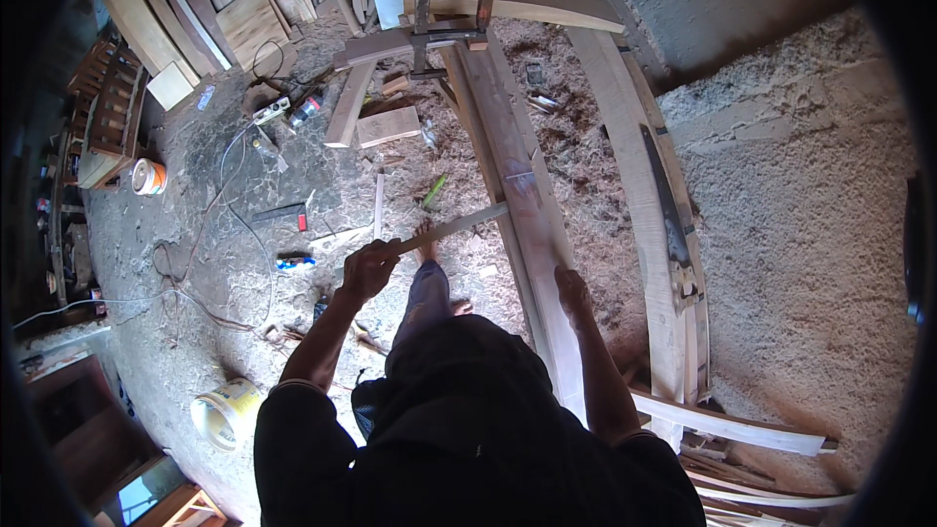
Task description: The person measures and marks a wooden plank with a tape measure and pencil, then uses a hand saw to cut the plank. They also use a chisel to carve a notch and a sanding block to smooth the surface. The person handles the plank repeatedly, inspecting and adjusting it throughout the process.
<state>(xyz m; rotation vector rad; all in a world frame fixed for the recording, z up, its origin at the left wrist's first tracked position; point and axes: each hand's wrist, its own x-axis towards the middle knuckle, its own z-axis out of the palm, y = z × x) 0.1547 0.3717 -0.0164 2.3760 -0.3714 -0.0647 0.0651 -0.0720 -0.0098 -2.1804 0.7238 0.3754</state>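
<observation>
My left hand [368, 269] is closed around one end of a thin, flat pale strip [454, 225]. The strip slants up to the right, and its far end meets the left edge of a long wooden beam [532, 224]. At the beam's right edge lies my right hand [574, 295], fingers fairly straight and pointing away from me, with no tool visible in it. Part of its grip is hidden by the angle. A bar clamp [423, 10] stands across the beam's far end. My bare foot [426, 239] is on the floor beneath the strip.
A hand saw [666, 200] lies on a second plank [634, 166] to the right. Shavings cover the floor around the beam. Cables [195, 303], a power strip [271, 111], a red-and-black tool [283, 215], wood offcuts [388, 127] and buckets [226, 414] lie left.
</observation>
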